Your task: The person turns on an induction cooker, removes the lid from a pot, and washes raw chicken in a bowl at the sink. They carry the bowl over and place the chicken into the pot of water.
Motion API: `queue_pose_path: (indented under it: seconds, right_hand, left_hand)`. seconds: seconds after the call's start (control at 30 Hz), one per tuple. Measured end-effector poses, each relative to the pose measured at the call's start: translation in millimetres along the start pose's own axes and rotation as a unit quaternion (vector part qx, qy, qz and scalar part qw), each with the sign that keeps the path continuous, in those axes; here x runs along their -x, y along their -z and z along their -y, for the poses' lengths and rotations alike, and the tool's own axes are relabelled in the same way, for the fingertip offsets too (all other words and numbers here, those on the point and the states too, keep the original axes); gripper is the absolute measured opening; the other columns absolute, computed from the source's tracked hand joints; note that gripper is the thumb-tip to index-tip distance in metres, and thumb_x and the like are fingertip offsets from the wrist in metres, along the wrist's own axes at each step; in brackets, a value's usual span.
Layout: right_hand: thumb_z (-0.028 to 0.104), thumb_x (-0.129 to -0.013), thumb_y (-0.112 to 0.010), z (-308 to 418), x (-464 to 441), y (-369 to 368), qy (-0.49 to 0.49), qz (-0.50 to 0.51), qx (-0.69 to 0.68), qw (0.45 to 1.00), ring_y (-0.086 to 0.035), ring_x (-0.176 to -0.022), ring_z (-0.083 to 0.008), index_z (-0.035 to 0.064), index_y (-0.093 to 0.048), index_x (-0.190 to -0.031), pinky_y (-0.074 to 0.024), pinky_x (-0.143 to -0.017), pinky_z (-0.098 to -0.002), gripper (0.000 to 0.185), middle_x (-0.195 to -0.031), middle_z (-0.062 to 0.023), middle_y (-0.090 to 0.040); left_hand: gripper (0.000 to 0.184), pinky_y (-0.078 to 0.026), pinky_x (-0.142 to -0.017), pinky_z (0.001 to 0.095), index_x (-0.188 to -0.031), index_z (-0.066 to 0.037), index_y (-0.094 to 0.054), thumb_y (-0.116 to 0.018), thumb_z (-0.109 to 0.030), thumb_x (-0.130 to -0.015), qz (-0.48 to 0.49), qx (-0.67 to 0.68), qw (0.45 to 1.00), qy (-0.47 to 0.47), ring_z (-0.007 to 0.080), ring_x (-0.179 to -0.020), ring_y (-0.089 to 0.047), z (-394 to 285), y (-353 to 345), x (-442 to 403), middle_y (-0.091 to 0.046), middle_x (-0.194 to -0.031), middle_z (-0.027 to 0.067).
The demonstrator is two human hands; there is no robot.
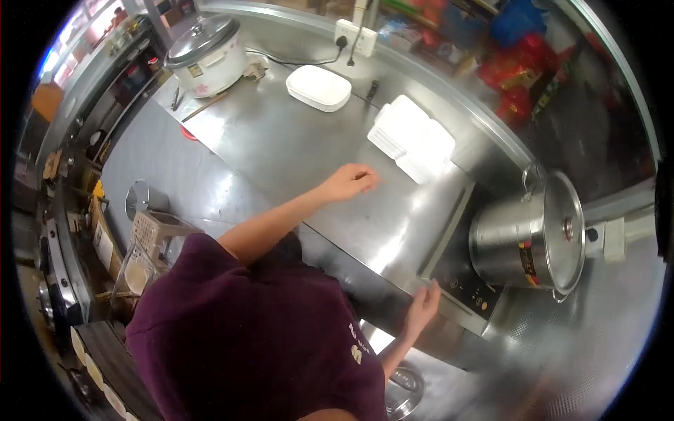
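My left hand [350,182] is over the steel counter [281,151], its fingers loosely bent and slightly apart, with nothing visible in them. Beyond it lie a stack of white foam takeaway boxes [411,139] and a stack of white oval lids or trays [319,88]. Near the counter's front edge, my right hand [423,306] hangs beside the black induction cooker [456,270]; its fingers are partly stretched out and it holds nothing I can see. On the cooker stands a large lidded steel stockpot [512,238].
A rice cooker [207,59] stands at the far left of the counter, with a wooden stick [205,107] near it. Plugs fill a wall socket [356,38] behind. A plastic stool [151,231] and a metal bucket [147,198] are on my left. A round metal lid [405,393] lies below right.
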State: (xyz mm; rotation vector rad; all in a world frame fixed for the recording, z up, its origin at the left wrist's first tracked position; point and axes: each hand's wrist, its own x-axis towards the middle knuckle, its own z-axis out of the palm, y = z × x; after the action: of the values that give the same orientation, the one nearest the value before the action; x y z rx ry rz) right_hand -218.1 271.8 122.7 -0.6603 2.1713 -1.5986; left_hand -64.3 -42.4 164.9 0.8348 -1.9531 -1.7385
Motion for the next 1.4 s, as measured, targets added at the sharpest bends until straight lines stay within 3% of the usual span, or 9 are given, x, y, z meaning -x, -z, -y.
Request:
queue_pose_path:
  seconds: [0.37,0.63,0.93,0.97,1.07,1.17,1.27,1.33,1.4]
  right_hand:
    - [0.009,-0.084,-0.05,39,-8,-135,-0.028,0.058,0.031,0.997,-0.05,-0.07,-0.0117,-0.002,-0.046,-0.116,-0.0428,-0.062,-0.0243,0.035,-0.08,-0.0055,-0.053]
    - [0.008,-0.083,-0.05,64,43,-262,-0.107,0.112,0.105,0.982,-0.052,-0.064,-0.0109,-0.0051,-0.042,-0.117,-0.0425,-0.06,-0.0216,0.038,-0.078,-0.0064,-0.056]
    - [0.009,-0.082,-0.051,104,52,-321,-0.216,0.116,0.057,0.968,-0.054,-0.065,-0.013,-0.0043,-0.041,-0.118,-0.0447,-0.062,-0.0242,0.04,-0.08,-0.0083,-0.058]
    - [0.009,-0.082,-0.052,105,49,-323,-0.204,0.125,0.072,0.968,-0.054,-0.066,-0.0134,-0.0042,-0.041,-0.118,-0.0449,-0.062,-0.0243,0.04,-0.08,-0.0085,-0.058]
    - [0.009,-0.081,-0.053,109,45,-330,-0.2,0.113,0.087,0.969,-0.055,-0.067,-0.0144,-0.0043,-0.041,-0.118,-0.0455,-0.063,-0.0244,0.042,-0.081,-0.0088,-0.058]
    - [0.01,-0.082,-0.053,123,44,-348,-0.2,0.102,0.075,0.972,-0.053,-0.07,-0.0136,-0.0046,-0.041,-0.118,-0.0442,-0.065,-0.0232,0.041,-0.081,-0.0078,-0.057]
    - [0.011,-0.083,-0.053,123,43,-359,-0.16,0.122,0.112,0.973,-0.052,-0.073,-0.0123,-0.0036,-0.042,-0.118,-0.0429,-0.066,-0.0226,0.04,-0.081,-0.0065,-0.057]
    - [0.012,-0.083,-0.052,129,32,-377,-0.123,0.132,0.178,0.967,-0.052,-0.075,-0.0118,-0.0022,-0.043,-0.118,-0.0424,-0.066,-0.0231,0.039,-0.082,-0.0058,-0.056]
    - [0.014,-0.084,-0.052,136,21,-397,-0.115,0.153,0.224,0.956,-0.053,-0.076,-0.0142,0.0001,-0.044,-0.118,-0.0431,-0.068,-0.0261,0.037,-0.084,-0.0069,-0.056]
  left_hand:
    - [0.023,-0.044,-0.058,0.0258,-0.088,-0.006,-0.06,-0.049,-0.026,-0.082,-0.204,0.127,0.956,0.171,0.0113,-0.065,-0.051,96,242,-38,-0.057,-0.076,0.0032]
    - [0.027,-0.048,-0.062,0.0337,-0.095,-0.006,-0.052,-0.06,-0.025,-0.077,-0.435,0.337,0.799,0.243,0.0179,-0.069,-0.055,231,477,-126,-0.055,-0.084,0.0052]
    - [0.037,-0.048,-0.048,0.0309,-0.095,-0.001,-0.05,-0.067,-0.023,-0.07,-0.518,0.39,0.744,0.16,0.0182,-0.056,-0.055,295,558,-213,-0.056,-0.085,0.0088]
    - [0.037,-0.043,-0.04,0.0293,-0.092,0.002,-0.05,-0.067,-0.022,-0.07,-0.625,0.348,0.671,0.196,0.0182,-0.046,-0.051,286,553,-221,-0.056,-0.077,0.009]
    - [0.03,-0.043,-0.045,0.0295,-0.09,0.002,-0.051,-0.063,-0.021,-0.074,-0.602,0.381,0.655,0.252,0.0163,-0.052,-0.051,241,545,-206,-0.056,-0.075,0.0081]
    - [0.03,-0.043,-0.054,0.0316,-0.091,0.003,-0.052,-0.057,-0.023,-0.077,-0.555,0.353,0.752,0.044,0.0187,-0.062,-0.054,268,537,-199,-0.057,-0.077,0.0087]
    - [0.03,-0.042,-0.064,0.0332,-0.089,0.003,-0.054,-0.052,-0.025,-0.078,-0.498,0.044,0.856,0.133,0.0199,-0.072,-0.053,229,514,-147,-0.056,-0.083,0.0095]
    - [0.032,-0.039,-0.064,0.0319,-0.085,0.004,-0.055,-0.051,-0.027,-0.077,-0.545,-0.112,0.826,0.092,0.0192,-0.069,-0.051,249,499,-123,-0.055,-0.076,0.0083]
    - [0.032,-0.039,-0.066,0.0317,-0.084,0.002,-0.056,-0.052,-0.028,-0.076,-0.511,-0.002,0.858,0.05,0.0209,-0.071,-0.052,279,492,-97,-0.055,-0.076,0.0083]
